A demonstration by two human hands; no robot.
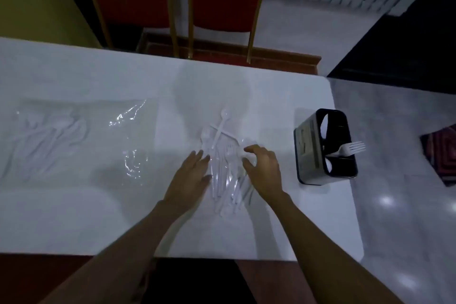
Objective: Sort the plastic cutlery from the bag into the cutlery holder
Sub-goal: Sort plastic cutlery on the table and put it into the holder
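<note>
Left hand (195, 175): fingers straight, beside pile (222, 160)
Right hand (262, 168): curled over pile; I can't tell grip
Holder (308, 150): one fork (355, 148)

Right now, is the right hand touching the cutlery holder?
Apart. The head view shows a strip of bare table between the right hand and the cutlery holder; the hand is at the loose cutlery pile instead.

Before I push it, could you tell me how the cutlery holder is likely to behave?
The cutlery holder looks tall for its base, so a high push may tip it. With one fork showing, it is probably light and could slide off the nearby table edge.
</note>
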